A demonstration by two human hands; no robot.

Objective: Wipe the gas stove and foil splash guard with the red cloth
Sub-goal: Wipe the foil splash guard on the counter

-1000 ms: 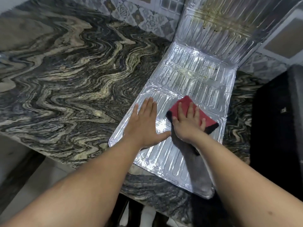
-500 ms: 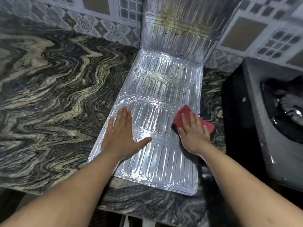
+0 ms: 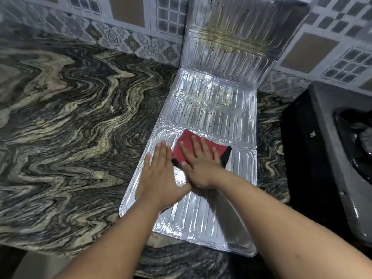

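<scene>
Head cam, looks fwd-down, close over countertop (image 3: 60,121)

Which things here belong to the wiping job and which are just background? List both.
Part of the job:
red cloth, flat under the right hand
foil splash guard, pinned by the left hand
gas stove

Just there:
marble-pattern countertop
tiled wall

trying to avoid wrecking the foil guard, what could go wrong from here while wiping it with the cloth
1. The foil splash guard overhangs the counter edge near the person; pressing there may bend it.
2. The left hand pins only one side, so the right hand pushing the red cloth could crease the thin sheet.
3. Brown stains on the upright panel could be missed.
</scene>
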